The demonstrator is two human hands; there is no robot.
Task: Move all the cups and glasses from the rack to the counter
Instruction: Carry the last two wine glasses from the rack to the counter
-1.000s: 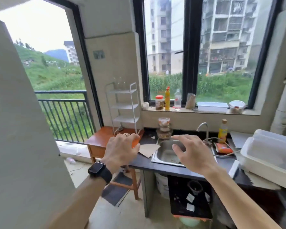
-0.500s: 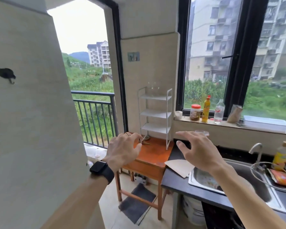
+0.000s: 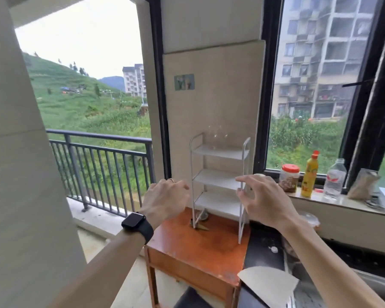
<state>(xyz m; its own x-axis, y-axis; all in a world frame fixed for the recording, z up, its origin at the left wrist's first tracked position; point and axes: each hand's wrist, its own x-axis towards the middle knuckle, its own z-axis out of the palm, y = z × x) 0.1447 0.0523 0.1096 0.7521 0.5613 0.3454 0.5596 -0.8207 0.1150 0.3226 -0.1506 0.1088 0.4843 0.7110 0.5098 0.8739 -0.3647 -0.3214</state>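
Inspector: Kitchen corner, confirm layout.

Operator: Orange wooden table stands against the tiled wall, between the balcony railing and the dark counter. The table's right edge meets the counter's left end.

Inspector: Location of the task items?

Operator: White three-shelf rack stands upright on the table. Clear glasses sit on its top shelf. They show only faintly against the wall, so the count cannot be told. The middle and lower shelves show no items.

Inspector: Hand status?

Operator: Left hand is raised just left of the rack, at the level of the lower shelves. Its fingers are loosely curled and hold nothing. A ring is on one finger and a black watch is on the wrist. Right hand is raised at the rack's right front post, fingers spread and slightly bent, holding nothing. Its fingertips overlap the post; contact cannot be confirmed.

Inspector: Other items?

Operator: On the windowsill to the right stand a red-lidded jar, a yellow bottle and a clear bottle. A pale sheet of paper lies on the counter.
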